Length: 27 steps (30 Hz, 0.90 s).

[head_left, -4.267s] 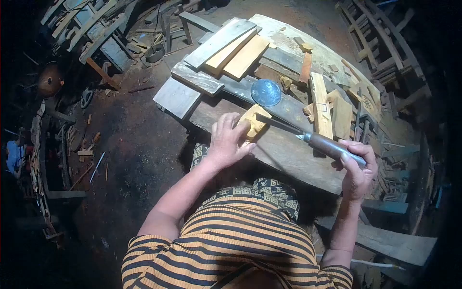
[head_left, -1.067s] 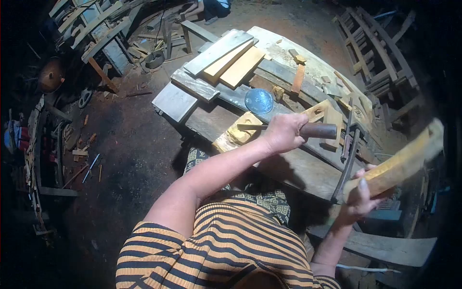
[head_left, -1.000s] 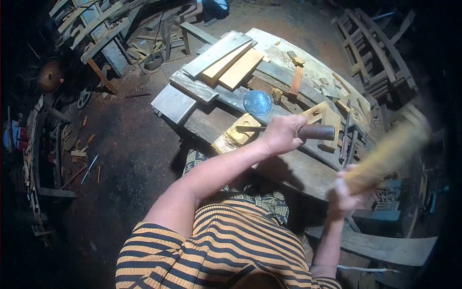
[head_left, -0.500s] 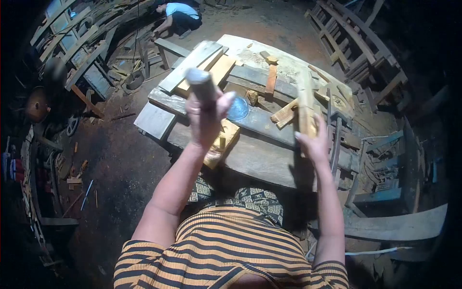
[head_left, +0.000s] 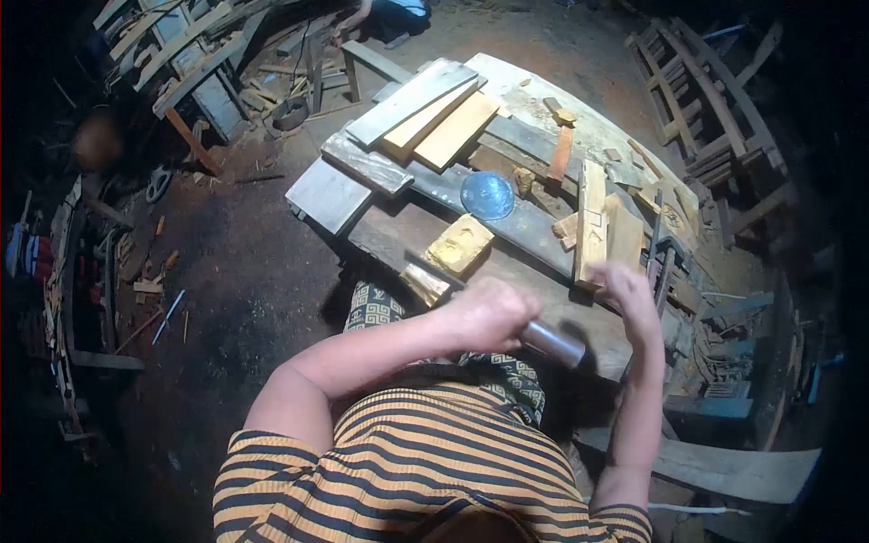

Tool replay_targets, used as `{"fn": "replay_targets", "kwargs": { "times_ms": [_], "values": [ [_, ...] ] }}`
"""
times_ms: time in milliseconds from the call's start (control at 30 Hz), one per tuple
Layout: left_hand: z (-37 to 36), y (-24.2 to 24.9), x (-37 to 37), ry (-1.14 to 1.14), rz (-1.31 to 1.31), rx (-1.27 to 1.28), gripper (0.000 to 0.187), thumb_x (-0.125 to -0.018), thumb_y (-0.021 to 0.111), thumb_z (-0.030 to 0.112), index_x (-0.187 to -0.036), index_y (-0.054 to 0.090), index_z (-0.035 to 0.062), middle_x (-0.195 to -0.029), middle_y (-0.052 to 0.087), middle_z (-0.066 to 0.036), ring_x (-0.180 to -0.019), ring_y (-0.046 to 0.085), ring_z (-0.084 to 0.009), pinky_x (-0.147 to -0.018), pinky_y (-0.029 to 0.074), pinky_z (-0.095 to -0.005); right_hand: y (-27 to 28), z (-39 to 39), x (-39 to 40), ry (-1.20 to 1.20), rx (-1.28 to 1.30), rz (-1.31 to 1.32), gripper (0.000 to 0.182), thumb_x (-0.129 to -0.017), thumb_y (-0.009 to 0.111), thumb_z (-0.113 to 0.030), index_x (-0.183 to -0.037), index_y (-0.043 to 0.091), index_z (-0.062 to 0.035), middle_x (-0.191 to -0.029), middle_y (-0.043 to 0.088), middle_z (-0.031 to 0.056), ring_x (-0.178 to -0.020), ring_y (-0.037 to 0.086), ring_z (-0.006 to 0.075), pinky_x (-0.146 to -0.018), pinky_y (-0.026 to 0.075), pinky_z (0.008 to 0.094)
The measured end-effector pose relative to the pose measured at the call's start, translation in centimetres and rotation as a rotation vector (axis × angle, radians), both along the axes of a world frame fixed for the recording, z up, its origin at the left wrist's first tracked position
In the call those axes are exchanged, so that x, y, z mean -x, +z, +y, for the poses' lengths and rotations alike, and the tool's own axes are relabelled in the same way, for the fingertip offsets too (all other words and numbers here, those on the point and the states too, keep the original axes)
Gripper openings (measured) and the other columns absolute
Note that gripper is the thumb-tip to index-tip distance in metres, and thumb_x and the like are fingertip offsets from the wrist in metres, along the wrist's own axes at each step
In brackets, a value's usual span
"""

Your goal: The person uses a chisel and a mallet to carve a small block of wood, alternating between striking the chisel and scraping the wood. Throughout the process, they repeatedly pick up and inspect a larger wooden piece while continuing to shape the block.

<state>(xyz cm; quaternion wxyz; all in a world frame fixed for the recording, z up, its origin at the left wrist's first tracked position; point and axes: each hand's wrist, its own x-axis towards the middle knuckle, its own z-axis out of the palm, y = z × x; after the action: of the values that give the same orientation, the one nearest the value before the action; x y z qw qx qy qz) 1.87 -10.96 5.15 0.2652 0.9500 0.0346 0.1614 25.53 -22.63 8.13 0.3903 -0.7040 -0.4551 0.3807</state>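
left hand (head_left: pixel 489 312) grips chisel handle (head_left: pixel 554 342) | right hand (head_left: pixel 625 288) on wooden mallet (head_left: pixel 590 222)

Chisel (head_left: pixel 543 337): dark cylindrical handle, gripped in a fist, lying roughly level over the bench's near edge; its blade is hidden. Wooden mallet (head_left: pixel 592 226): pale, elongated, apparently resting lengthwise on the bench, fingers at its near end.

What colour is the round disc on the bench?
Blue. The disc lies among grey and yellow planks; the head view shows it best.
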Motion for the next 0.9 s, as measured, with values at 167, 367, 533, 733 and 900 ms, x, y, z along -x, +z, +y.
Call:
{"fn": "replay_targets", "kwargs": {
  "times_ms": [167,367,533,733,900],
  "values": [
    [-1.5,-0.3,-2.8,-0.129,0.100,0.003,0.027,-0.064,0.074,0.015,-0.082,0.058,0.0029,-0.077,0.062,-0.014,-0.074,0.065,-0.0324,-0.063,0.051,-0.0426,0.8,-4.7,7.1,0.292,0.033,-0.254,0.069,-0.072,0.077,-0.032,-0.130,0.050,-0.0038,-0.093,0.065,0.0206,-0.087,0.065,0.0253,-0.077,0.050,0.0357],
    [-0.5,1.0,-2.5,-0.007,-0.239,-0.125,0.035,-0.065,0.074,0.018,-0.094,0.059,0.0048,-0.101,0.059,-0.016,-0.107,0.055,-0.0333,-0.089,0.046,-0.0423,-0.5,-5.2,9.1,-0.194,-0.159,0.228,0.067,-0.070,0.075,-0.008,-0.131,0.048,-0.0020,-0.120,0.054,0.0074,-0.106,0.054,0.0169,-0.094,0.042,0.0311],
    [3.5,-2.5,3.1,0.527,-0.388,-0.157,0.052,-0.067,0.076,0.022,-0.111,0.054,0.0058,-0.118,0.048,-0.016,-0.120,0.044,-0.0382,-0.099,0.036,-0.0497,0.4,-6.2,6.2,-0.368,-0.338,0.221,0.067,-0.067,0.071,-0.008,-0.131,0.049,-0.0018,-0.119,0.055,0.0092,-0.099,0.057,0.0180,-0.088,0.046,0.0310],
    [3.9,-7.8,5.8,0.659,-0.051,-0.041,0.058,-0.068,0.076,0.030,-0.117,0.054,0.0099,-0.121,0.047,-0.018,-0.118,0.043,-0.0368,-0.095,0.037,-0.0492,1.8,-6.3,5.2,-0.222,-0.574,0.431,0.056,-0.063,0.073,-0.011,-0.116,0.057,-0.0032,-0.107,0.057,0.0133,-0.082,0.062,0.0206,-0.068,0.052,0.0314],
    [3.9,-8.8,5.6,0.668,-0.102,-0.050,0.053,-0.068,0.075,0.030,-0.113,0.056,0.0105,-0.120,0.051,-0.018,-0.109,0.051,-0.0367,-0.090,0.042,-0.0468,1.4,-4.7,5.9,-0.242,-0.682,0.261,0.041,-0.066,0.072,-0.009,-0.104,0.058,-0.0021,-0.098,0.058,0.0133,-0.077,0.062,0.0194,-0.065,0.052,0.0295]
  ]
}}
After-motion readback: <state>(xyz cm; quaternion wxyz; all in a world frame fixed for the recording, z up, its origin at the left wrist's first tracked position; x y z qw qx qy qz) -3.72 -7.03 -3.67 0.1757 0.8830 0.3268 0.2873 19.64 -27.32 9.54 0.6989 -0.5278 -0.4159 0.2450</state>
